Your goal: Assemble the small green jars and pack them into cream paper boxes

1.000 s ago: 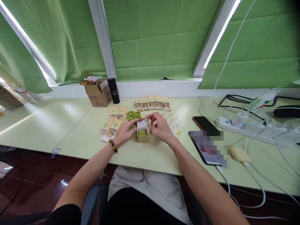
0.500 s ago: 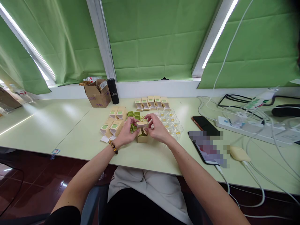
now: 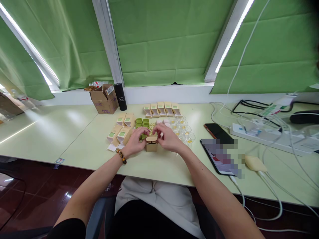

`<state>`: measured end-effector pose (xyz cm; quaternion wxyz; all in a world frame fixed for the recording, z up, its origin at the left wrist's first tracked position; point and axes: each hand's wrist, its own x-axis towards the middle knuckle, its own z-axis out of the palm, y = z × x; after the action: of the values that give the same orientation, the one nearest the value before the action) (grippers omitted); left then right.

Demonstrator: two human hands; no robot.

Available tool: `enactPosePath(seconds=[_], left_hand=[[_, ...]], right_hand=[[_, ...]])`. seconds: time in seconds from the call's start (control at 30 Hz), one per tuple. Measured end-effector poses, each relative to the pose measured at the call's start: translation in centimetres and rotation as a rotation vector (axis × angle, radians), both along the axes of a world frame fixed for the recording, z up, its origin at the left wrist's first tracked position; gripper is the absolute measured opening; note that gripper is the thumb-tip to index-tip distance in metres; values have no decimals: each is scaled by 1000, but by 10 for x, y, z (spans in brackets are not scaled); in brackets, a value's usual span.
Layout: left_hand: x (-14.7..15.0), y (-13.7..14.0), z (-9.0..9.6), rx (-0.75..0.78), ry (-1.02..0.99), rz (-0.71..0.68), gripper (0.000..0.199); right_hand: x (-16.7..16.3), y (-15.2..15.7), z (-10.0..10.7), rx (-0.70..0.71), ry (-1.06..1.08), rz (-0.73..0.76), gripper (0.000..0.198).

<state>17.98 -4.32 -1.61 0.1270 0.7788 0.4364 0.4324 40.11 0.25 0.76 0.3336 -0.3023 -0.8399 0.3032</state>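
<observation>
A small tan cardboard box [image 3: 152, 146] stands upright on the table in front of me, its top flap folded partly over. On its left side my left hand [image 3: 137, 141] is closed, fingertips at the flap's edge. My right hand [image 3: 168, 137] pinches the flap from the right with curled fingers. Just behind the box are several green containers [image 3: 142, 122], partly covered by my hands. To the left stand several similar boxes [image 3: 123, 134] with green label squares. Several clear plastic cups [image 3: 183, 127] with yellow centres sit to the right.
A row of open tan boxes [image 3: 161, 109] stands farther back. Behind on the left are a brown carton [image 3: 103, 102] and a black bottle [image 3: 120, 97]. On the right lie two phones [image 3: 219, 132], a power strip [image 3: 269, 137], a cream charger [image 3: 254, 164] and tangled cables.
The box's top flap has come down toward the opening, covering more of it. Both hands have shifted slightly with it.
</observation>
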Motion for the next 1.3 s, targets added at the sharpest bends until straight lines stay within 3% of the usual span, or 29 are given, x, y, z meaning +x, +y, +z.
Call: enactPosePath(seconds=[0.2, 0.6, 1.13, 1.3], left_hand=[[-2, -1, 2, 13, 20, 5, 14], [-11, -15, 22, 100, 128, -44, 15], [-14, -13, 16, 112, 187, -78, 11], [-14, -13, 18, 99, 187, -75, 20]], right_hand=[[13, 1, 12, -107, -1, 183, 18], [7, -1, 8, -10, -5, 123, 7], [8, -3, 10, 9, -71, 188, 11], [11, -2, 13, -18, -37, 176, 18]])
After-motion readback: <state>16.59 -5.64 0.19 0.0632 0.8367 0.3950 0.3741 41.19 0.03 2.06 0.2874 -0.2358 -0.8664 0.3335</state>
